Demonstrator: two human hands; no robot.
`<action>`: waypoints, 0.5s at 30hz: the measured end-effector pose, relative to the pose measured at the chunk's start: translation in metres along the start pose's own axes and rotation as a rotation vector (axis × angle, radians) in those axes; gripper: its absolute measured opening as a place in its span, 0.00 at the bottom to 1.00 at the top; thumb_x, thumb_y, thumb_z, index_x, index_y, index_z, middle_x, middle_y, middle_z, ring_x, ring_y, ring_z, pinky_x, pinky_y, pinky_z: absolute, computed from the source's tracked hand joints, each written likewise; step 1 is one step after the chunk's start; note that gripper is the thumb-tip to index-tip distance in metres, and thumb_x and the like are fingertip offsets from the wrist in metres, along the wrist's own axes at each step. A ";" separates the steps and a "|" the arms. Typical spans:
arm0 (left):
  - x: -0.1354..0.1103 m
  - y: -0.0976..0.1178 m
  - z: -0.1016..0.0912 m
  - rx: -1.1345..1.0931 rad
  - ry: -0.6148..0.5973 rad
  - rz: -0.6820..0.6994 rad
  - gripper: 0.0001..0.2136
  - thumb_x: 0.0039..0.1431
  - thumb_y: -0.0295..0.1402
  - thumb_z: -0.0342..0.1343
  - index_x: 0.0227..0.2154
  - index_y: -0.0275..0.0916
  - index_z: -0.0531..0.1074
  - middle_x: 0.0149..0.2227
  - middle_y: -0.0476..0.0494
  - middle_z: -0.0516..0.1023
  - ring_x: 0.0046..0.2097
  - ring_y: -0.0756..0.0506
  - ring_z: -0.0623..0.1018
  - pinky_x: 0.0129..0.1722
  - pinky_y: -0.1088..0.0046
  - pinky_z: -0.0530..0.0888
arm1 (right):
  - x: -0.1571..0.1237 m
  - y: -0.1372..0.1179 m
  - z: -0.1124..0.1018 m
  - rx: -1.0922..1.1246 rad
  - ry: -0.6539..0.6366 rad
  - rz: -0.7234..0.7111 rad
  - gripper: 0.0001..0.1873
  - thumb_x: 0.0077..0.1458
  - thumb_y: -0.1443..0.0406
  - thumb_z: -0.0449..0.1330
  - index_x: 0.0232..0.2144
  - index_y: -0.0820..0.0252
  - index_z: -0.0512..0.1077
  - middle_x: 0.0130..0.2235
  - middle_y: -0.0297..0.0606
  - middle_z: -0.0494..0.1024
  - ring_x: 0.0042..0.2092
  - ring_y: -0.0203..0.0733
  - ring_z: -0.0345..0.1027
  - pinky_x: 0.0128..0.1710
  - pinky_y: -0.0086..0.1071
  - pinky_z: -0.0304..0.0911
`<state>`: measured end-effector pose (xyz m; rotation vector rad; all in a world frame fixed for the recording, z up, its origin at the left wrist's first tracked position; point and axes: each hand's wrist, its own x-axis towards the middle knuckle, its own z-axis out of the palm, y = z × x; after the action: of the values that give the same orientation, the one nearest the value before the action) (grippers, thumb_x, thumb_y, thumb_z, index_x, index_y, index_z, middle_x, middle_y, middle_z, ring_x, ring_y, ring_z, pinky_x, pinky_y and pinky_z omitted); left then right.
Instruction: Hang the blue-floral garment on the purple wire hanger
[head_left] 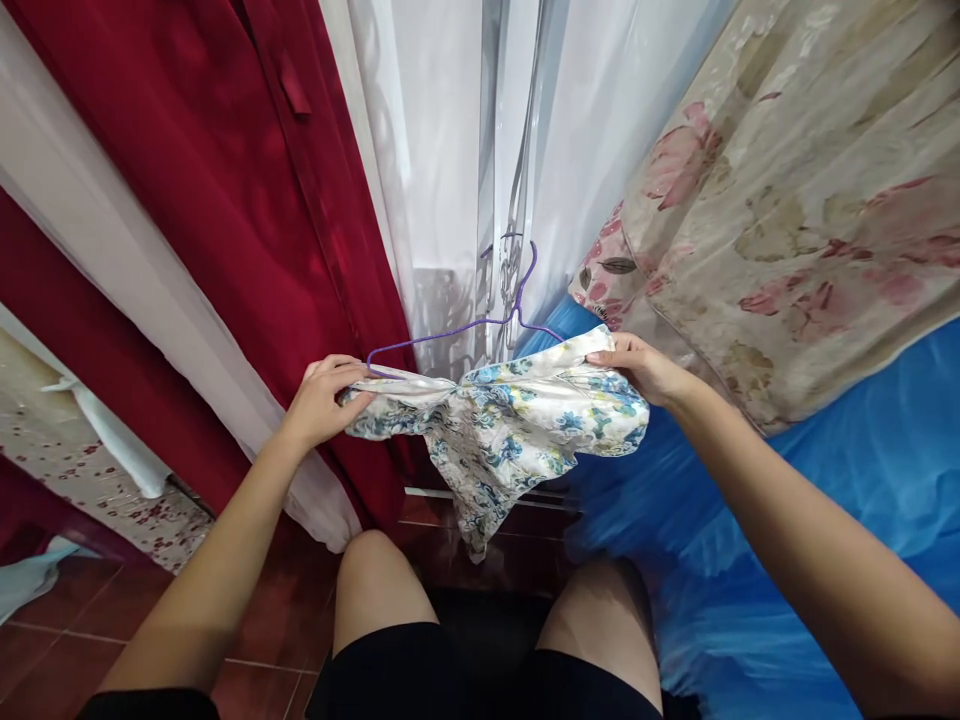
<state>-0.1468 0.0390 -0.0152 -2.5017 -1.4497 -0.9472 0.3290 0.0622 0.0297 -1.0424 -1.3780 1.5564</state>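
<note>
A white garment with a blue and yellow floral print (517, 425) hangs on a purple hanger (450, 333) in front of me. My left hand (322, 400) pinches the garment's left top edge, thumb in front and fingers behind. At the opposite top corner my right hand (637, 365) grips the cloth between thumb and fingers. The top edge is stretched between both hands, and the lower part narrows to a point above my knees. The hanger's hook stands upright near several hanging white straps (514, 150); whether it is hooked on them I cannot tell.
Dark red fabric (225, 150) and white cloth (420, 130) hang ahead and to the left. On the right are a cream floral cloth (810, 200) and blue tulle (750, 560). Below lies a red tiled floor (67, 660).
</note>
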 end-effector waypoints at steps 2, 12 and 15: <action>-0.006 -0.007 -0.003 -0.024 0.028 -0.030 0.10 0.61 0.39 0.56 0.39 0.43 0.80 0.46 0.43 0.83 0.53 0.38 0.76 0.56 0.56 0.68 | 0.000 0.001 0.004 0.007 -0.026 0.014 0.16 0.39 0.60 0.77 0.31 0.61 0.81 0.29 0.40 0.84 0.29 0.43 0.77 0.29 0.31 0.70; 0.061 0.070 -0.014 -0.398 0.224 -0.125 0.12 0.66 0.36 0.51 0.50 0.42 0.70 0.58 0.42 0.75 0.48 0.45 0.79 0.49 0.67 0.76 | -0.020 -0.005 0.017 0.007 -0.013 0.070 0.17 0.40 0.57 0.76 0.30 0.61 0.80 0.28 0.40 0.83 0.28 0.43 0.77 0.31 0.33 0.71; 0.074 0.089 0.001 -0.391 0.259 -0.183 0.16 0.60 0.34 0.58 0.50 0.43 0.67 0.55 0.43 0.73 0.34 0.52 0.77 0.35 0.73 0.74 | -0.033 0.003 0.025 0.012 0.037 0.033 0.17 0.43 0.55 0.75 0.31 0.60 0.80 0.30 0.38 0.83 0.29 0.41 0.76 0.32 0.31 0.71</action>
<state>-0.0478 0.0468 0.0439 -2.3878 -1.5506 -1.6634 0.3171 0.0225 0.0312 -1.0868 -1.3310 1.5599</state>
